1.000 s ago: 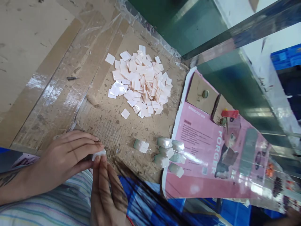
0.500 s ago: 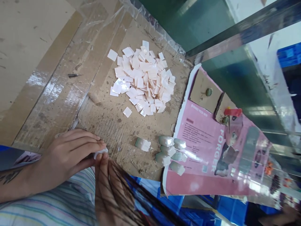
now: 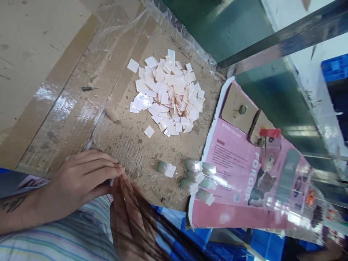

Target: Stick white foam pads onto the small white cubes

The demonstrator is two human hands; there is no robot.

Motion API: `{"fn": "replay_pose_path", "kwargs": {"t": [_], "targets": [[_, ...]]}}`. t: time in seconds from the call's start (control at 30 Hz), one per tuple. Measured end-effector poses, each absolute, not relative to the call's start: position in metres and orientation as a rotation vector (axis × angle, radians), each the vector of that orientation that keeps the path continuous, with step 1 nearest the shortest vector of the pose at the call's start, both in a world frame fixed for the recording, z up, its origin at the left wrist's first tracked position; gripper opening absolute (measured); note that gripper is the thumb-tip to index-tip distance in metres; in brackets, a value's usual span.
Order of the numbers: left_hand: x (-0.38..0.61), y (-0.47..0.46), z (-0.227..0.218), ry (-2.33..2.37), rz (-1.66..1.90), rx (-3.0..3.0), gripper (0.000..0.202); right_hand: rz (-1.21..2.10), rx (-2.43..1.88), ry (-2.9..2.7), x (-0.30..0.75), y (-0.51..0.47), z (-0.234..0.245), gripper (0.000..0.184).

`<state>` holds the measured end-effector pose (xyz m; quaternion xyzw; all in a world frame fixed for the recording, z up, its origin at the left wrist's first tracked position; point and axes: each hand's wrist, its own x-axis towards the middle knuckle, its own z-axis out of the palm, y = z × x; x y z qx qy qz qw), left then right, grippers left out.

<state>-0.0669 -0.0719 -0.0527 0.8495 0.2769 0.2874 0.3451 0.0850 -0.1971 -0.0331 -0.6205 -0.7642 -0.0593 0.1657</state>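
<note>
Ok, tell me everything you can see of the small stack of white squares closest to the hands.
The small stack of white squares lies on its side on scuffed cardboard, apart from the hands and beside a cluster of similar blocks. Its glossy squares sit face to face, one end pale green, the other white. Nothing else seems to touch it.

- Left hand (image 3: pixel 78 177): comes in from the left, back upward, fingers (image 3: pixel 106 168) extended together.
- Left forearm (image 3: pixel 16 210): lies low, tattooed near the wrist.
- Right hand (image 3: pixel 130 221): rises from below, shadowed and blurred, fingertips (image 3: pixel 123 185) just beside the left hand's.
</note>
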Motion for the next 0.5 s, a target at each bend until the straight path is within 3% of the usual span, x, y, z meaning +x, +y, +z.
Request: {"fn": "replay_pose_path", "kwargs": {"t": [0.5], "targets": [[-0.066,-0.074,-0.053,0.763,0.731,2.176,0.017,-0.266,-1.667,-2.068,0.086,-0.177,-0.029,0.031]]}}
